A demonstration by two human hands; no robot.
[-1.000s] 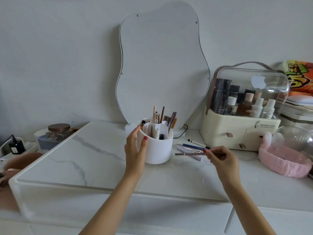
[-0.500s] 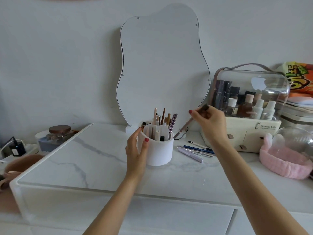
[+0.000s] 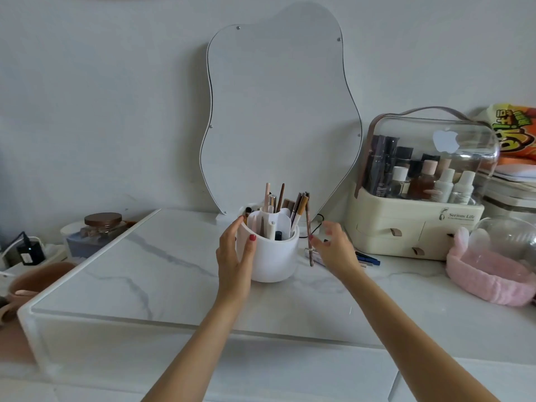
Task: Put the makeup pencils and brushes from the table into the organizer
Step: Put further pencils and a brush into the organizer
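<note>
Marble-patterned white bench [image 3: 150, 274] fills the lower view, backed by a grey wall. A wavy-edged mirror [image 3: 278, 117] leans upright at twelve o'clock behind the work. At two o'clock stands a cream cosmetics case [image 3: 417, 227] with a clear domed lid, bottles inside; at three o'clock lies a pink fluffy headband [image 3: 490, 274].

The white round organizer [image 3: 275, 259] stands upright near the bench centre, its compartments already holding pencils and brushes on end. The left hand [image 3: 235, 256] wraps its nine o'clock side, fingers narrow around the wall, thumb pressed on the front.

The right hand [image 3: 333, 250] is at the organizer's three o'clock, apart from it, fingers spread wide and gripping nothing that I can make out. A brown makeup pencil [image 3: 308, 227] stands nearly vertical just beside the organizer's outer wall, outside the rim, its lower end at the bench; the forefinger tip is at its shaft, though whether it touches cannot be told.

Behind the right hand, at three o'clock, a few remaining pencils [image 3: 367, 260] lie flat on the bench, partly hidden by the palm.
</note>
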